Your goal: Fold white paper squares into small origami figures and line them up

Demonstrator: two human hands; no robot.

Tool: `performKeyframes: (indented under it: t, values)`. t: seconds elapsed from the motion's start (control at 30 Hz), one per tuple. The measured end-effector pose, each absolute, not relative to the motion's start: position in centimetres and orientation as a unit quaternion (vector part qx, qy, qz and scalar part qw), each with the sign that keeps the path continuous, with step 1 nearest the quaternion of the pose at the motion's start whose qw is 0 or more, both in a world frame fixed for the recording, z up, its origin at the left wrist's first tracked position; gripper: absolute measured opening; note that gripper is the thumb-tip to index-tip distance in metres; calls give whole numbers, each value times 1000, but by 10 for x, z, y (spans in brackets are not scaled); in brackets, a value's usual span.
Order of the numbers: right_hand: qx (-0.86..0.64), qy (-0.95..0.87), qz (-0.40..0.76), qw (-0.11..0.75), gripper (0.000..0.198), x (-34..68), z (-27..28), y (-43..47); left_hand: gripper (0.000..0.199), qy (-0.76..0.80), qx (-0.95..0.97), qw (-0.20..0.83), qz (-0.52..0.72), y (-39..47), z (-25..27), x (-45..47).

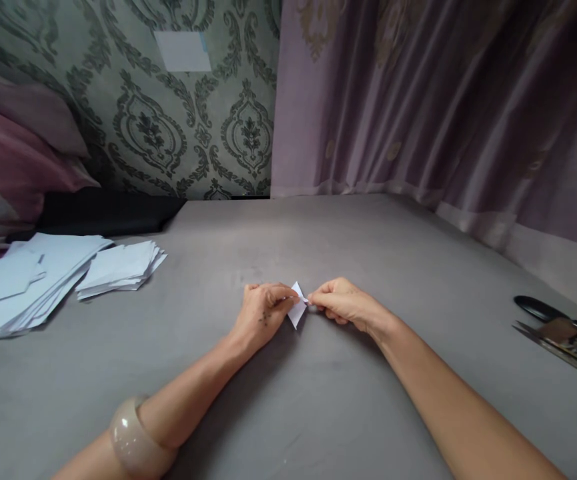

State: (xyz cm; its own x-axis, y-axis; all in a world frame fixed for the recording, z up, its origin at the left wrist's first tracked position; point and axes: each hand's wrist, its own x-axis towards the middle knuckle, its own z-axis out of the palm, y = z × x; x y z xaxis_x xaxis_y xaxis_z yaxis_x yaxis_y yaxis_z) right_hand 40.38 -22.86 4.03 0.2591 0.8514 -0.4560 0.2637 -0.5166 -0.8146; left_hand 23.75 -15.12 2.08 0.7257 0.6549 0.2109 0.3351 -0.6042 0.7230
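A small piece of folded white paper (pixel 296 315) is held between my two hands near the middle of the grey surface. My left hand (pixel 264 310) pinches it from the left, thumb and fingers partly covering it. From the right, my right hand (pixel 341 300) grips a narrow tip of the paper between thumb and index finger, the other fingers curled in. Pointed corners of the paper stick out above and below the left fingertips. A pale bangle (pixel 135 437) circles my left wrist.
On the left lie a stack of large white sheets (pixel 63 267) and a pile of smaller paper pieces (pixel 121 267). Behind them is a black folded item (pixel 113 210). At the right edge sit scissors (pixel 543 333) among other items. A curtain (pixel 368 100) hangs behind.
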Motion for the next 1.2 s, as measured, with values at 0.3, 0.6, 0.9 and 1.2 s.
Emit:
performKeyframes:
  t: [0.3, 0.6, 0.9, 1.2]
  values:
    - [-676, -620, 164, 363, 13, 394, 34, -243, 19, 299, 847, 362, 251, -150, 23, 236]
    - [-677, -662, 107, 303, 14, 392, 33, -244, 18, 293, 860, 335, 251, -151, 25, 236]
    - [-680, -674, 99, 272, 21, 390, 33, -242, 13, 297, 858, 326, 264, -150, 18, 236]
    - [-702, -676, 73, 211, 22, 385, 37, -241, 17, 311, 894, 224, 231, -150, 16, 237]
